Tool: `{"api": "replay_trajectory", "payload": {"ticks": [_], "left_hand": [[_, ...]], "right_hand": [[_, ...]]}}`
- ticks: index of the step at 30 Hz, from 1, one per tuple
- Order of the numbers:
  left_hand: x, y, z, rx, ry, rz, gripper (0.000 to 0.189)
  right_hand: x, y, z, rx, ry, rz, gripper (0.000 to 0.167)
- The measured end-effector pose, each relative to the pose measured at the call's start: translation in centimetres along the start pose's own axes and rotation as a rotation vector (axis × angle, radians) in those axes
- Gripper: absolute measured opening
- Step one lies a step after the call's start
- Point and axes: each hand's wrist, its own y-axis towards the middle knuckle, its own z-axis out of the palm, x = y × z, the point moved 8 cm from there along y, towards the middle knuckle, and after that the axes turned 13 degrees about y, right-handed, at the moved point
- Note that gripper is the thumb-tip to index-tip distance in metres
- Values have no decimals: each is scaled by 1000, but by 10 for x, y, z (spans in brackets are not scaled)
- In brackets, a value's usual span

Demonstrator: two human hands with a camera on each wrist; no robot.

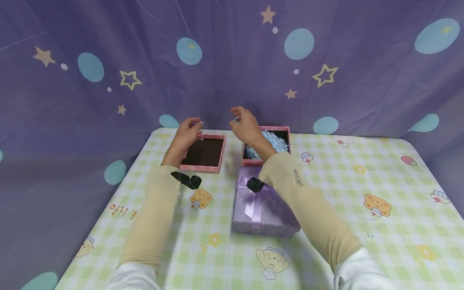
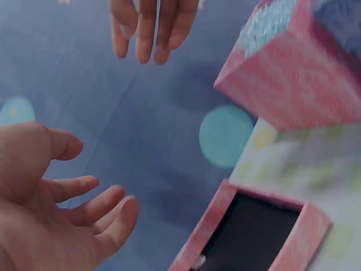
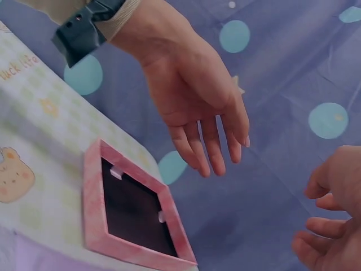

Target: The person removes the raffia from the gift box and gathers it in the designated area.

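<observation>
My left hand is raised over the far left corner of a shallow pink lid, which lies with its dark inside facing up. Relaxed and spread, its fingers hold nothing. My right hand hovers at the far left of a pink box filled with light blue paper shreds. Its fingers point loosely downward, nothing between them. The two hands face each other with a gap between. My right forearm covers part of the pink box.
A purple gift box with a lilac ribbon bow stands in front of the pink box, partly under my right forearm. A green checked cloth with cartoon prints covers the table. A purple curtain with stars hangs right behind.
</observation>
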Motion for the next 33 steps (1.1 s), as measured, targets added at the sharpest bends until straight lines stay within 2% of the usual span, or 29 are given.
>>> {"api": "replay_trajectory", "payload": {"ticks": [5, 9, 13, 20, 25, 33], "left_hand": [[-17, -3, 23, 111, 10, 33, 49], [-25, -3, 39, 160, 36, 60, 48], [-28, -4, 55, 215, 70, 75, 47], [-29, -7, 83, 329, 115, 88, 49], [-29, -9, 100, 368, 129, 99, 48], [-24, -9, 120, 406, 206, 97, 56]], "right_hand": [[-3, -1, -23, -40, 16, -9, 44], [-10, -2, -37, -46, 36, -4, 44], [-20, -4, -48, -45, 24, 22, 44], [-36, -3, -67, -68, -77, 45, 47], [-50, -5, -73, -31, -139, 109, 49], [-74, -15, -71, 91, -234, 236, 52]]}}
